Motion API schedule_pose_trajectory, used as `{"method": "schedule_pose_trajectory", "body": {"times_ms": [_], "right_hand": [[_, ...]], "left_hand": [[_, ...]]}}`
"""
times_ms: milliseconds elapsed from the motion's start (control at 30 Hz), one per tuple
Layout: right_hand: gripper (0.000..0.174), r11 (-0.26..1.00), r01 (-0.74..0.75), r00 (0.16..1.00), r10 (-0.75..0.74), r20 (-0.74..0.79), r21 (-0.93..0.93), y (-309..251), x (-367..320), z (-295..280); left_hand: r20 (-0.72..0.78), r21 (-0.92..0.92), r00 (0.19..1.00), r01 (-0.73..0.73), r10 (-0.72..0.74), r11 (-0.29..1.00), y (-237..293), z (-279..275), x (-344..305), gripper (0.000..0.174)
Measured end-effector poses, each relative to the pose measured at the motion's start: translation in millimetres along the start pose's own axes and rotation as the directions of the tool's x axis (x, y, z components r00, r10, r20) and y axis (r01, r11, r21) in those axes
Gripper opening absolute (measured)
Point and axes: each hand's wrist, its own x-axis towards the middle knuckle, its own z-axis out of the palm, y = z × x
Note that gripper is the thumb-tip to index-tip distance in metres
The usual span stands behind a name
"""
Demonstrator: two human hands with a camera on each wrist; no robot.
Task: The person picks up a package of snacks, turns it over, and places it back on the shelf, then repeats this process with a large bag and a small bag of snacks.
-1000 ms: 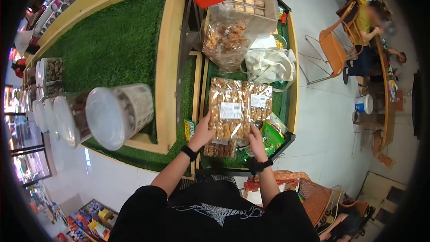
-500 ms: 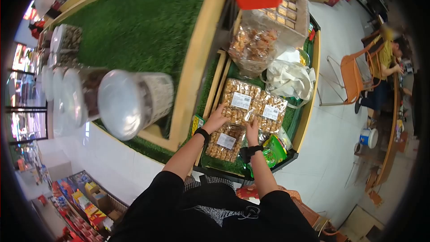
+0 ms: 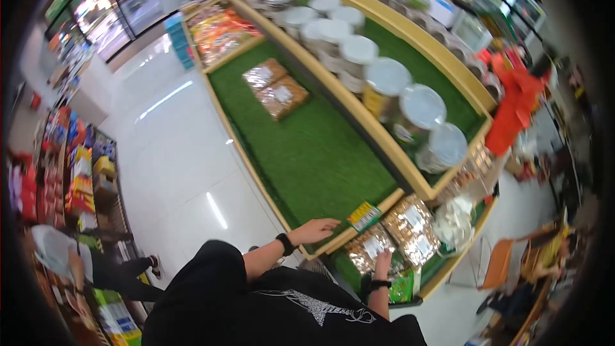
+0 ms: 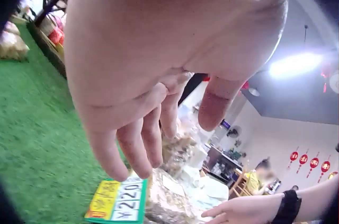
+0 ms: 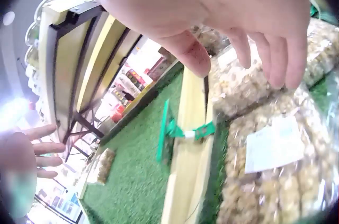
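Several clear packs of brown nutty snack pieces with white labels [image 3: 369, 249] [image 5: 275, 147] lie in the right-hand bin in the head view. My right hand [image 3: 383, 263] [image 5: 228, 7] is over the nearest pack, fingers extended and holding nothing; contact with the pack is unclear. My left hand [image 3: 314, 231] [image 4: 169, 49] hovers by the bin's front wooden edge, fingers loosely bent and empty. Just beyond it, a yellow-and-green price tag [image 3: 363, 216] [image 4: 117, 201] stands on the wooden divider. Two similar packs [image 3: 282, 96] lie farther back on green turf [image 3: 307, 166].
Lidded tubs [image 3: 423, 106] stand on the raised shelf behind. A white bag [image 3: 455, 223] and a green packet [image 3: 402, 287] lie beside the packs. A person [image 3: 61, 256] is at the left aisle, and another sits right, near an orange chair [image 3: 498, 263].
The head view has swung left, bringing the long turf bin into sight. My left hand has come off the packs and moved left past the divider; my right hand has stayed near them.
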Motion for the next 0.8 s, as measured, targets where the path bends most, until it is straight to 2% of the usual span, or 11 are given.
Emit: {"method": "schedule_pose_trajectory", "body": {"times_ms": [33,67,133,167,233,267,333,467,600,667,800], "right_hand": [[0.044,0.999,-0.025,0.998,0.023,0.052,0.027,-11,-26,13],[0.038,0.998,0.014,1.000,-0.013,0.024,-0.059,49,-5,31],[0.036,0.986,-0.137,0.982,0.147,0.115,-0.094,-11,-65,67],[0.036,0.987,-0.123,0.982,0.136,0.131,-0.105,-23,-82,88],[0.032,0.997,-0.030,0.946,0.006,0.325,0.069,-40,-110,128],[0.029,0.996,0.024,0.904,-0.059,0.422,0.088,-42,-113,150],[0.027,0.975,0.202,0.828,-0.223,0.515,0.098,-75,-137,193],[0.023,0.912,0.377,0.628,-0.380,0.679,0.162,-123,-164,264],[0.023,0.897,0.404,0.529,-0.390,0.754,0.180,-182,-199,308],[0.023,0.879,0.432,0.490,-0.415,0.767,0.200,-201,-210,324],[0.023,0.857,0.466,0.444,-0.440,0.780,0.218,-219,-209,351]], "left_hand": [[-0.058,-0.077,0.998,0.026,-0.030,0.997,-4,-22,-32,0.043],[-0.161,-0.148,0.987,-0.024,0.000,0.989,-27,-41,-61,0.043],[-0.383,-0.054,0.921,0.049,-0.066,0.997,-38,-85,-133,0.043],[-0.495,-0.008,0.865,0.089,-0.081,0.996,-46,-100,-169,0.043],[-0.627,-0.153,0.750,0.150,-0.213,0.977,-60,-126,-238,0.043],[-0.640,-0.159,0.736,0.152,-0.219,0.975,-67,-137,-269,0.043],[-0.772,-0.202,0.583,0.152,-0.252,0.968,-79,-146,-323,0.042],[-0.866,-0.243,0.437,0.061,-0.244,0.968,-75,-148,-397,0.041],[-0.915,-0.285,0.316,-0.073,-0.249,0.956,-78,-143,-431,0.040],[-0.939,-0.305,0.218,-0.175,-0.266,0.936,-85,-141,-437,0.040],[-0.945,-0.312,0.175,-0.219,-0.278,0.924,-87,-152,-435,0.040]]}}
